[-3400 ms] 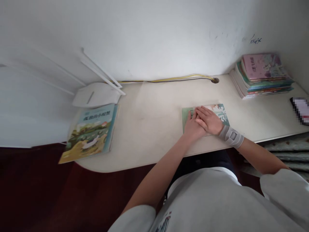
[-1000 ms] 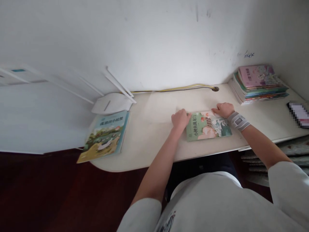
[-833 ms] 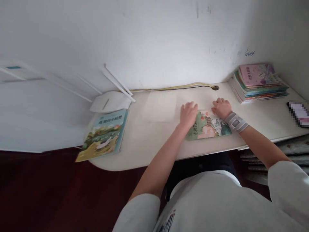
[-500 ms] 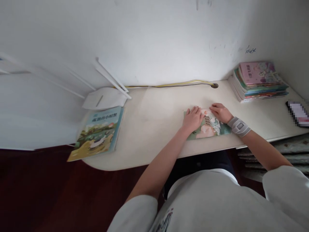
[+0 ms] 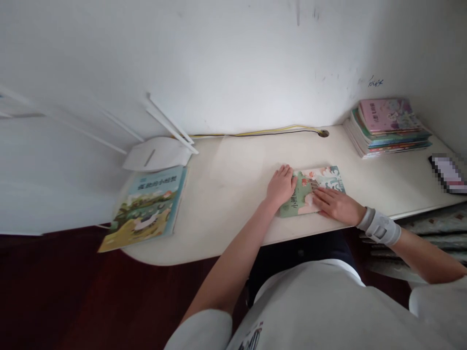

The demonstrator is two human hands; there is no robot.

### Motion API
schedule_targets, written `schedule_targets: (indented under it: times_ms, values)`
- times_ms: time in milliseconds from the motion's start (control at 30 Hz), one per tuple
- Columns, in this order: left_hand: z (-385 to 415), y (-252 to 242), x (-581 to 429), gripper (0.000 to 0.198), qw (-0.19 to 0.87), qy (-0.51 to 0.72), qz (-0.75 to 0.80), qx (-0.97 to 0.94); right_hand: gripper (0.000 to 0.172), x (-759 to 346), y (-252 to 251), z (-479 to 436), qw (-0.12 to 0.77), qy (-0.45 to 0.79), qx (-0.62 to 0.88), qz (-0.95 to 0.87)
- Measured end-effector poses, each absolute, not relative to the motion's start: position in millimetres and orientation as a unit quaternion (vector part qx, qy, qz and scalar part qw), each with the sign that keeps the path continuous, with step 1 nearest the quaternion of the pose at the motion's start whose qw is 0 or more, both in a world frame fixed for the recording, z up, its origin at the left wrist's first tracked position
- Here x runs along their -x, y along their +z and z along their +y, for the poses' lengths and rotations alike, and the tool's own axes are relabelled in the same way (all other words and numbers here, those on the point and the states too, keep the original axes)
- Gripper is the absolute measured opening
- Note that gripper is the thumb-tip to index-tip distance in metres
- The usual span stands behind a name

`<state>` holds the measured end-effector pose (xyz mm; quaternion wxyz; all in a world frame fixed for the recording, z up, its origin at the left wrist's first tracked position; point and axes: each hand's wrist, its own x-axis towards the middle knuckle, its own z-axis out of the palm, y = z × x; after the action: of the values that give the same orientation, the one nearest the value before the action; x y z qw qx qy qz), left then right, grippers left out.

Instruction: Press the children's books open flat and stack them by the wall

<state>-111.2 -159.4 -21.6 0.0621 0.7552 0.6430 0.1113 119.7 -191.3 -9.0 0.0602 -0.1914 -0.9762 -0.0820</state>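
Observation:
A picture book (image 5: 302,206) with a green and pink illustrated cover lies closed on the white desk (image 5: 226,194) in front of me. My left hand (image 5: 280,186) rests on its left edge, fingers extended and hiding part of the cover title. Across the lower right of the cover lies my right hand (image 5: 337,204), flat with the fingers stretched out to the left. A grey wristband (image 5: 381,229) circles my right wrist. Neither hand grips anything.
At the desk's left end a white router (image 5: 156,154) with antennas stands behind a blue picture book (image 5: 153,206) that overhangs the edge. A stack of books (image 5: 392,126) and a phone (image 5: 448,172) are at the right. Cables (image 5: 255,131) run along the wall to a desk hole.
My right hand has moved from the book's top edge down onto its lower right and flattened out. My left hand has shifted slightly left, uncovering more of the cover.

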Motion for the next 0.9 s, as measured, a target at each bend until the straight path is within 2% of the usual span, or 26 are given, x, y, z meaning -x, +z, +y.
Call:
schedule_targets:
  times_ms: [67, 167, 433, 667, 733, 800, 900]
  values:
    - [-161.9, -21.7, 111.6, 0.050, 0.070, 0.107, 0.644, -0.754, 0.034, -119.4, -8.3, -198.3, 0.046, -0.135, 0.168, -0.975]
    - [-166.5, -23.6, 110.7, 0.049, 0.076, 0.116, 0.633, -0.761, 0.032, -117.3, -4.1, -198.4, 0.037, -0.190, 0.144, -0.970]
    - [-169.6, -32.9, 114.0, 0.052, 0.110, 0.169, 0.595, -0.778, 0.032, -129.5, 0.4, -152.2, 0.086, -0.238, 0.241, -0.937]
    - [-167.9, -34.1, 119.3, 0.055, 0.142, 0.267, 0.601, -0.740, 0.037, -199.0, 62.3, -67.3, 0.119, -0.248, 0.353, -0.894]
    - [-167.1, -34.9, 118.0, 0.055, 0.126, 0.246, 0.591, -0.758, 0.040, -231.0, 81.6, -29.7, 0.102, -0.238, 0.455, -0.852]
    - [-166.1, -35.7, 116.3, 0.055, 0.106, 0.223, 0.586, -0.772, 0.044, -259.7, 93.2, 4.1, 0.048, -0.218, 0.546, -0.807]
    - [-165.2, -35.7, 114.8, 0.054, 0.085, 0.208, 0.597, -0.770, 0.047, -287.5, 94.1, 38.5, -0.001, -0.191, 0.569, -0.800]
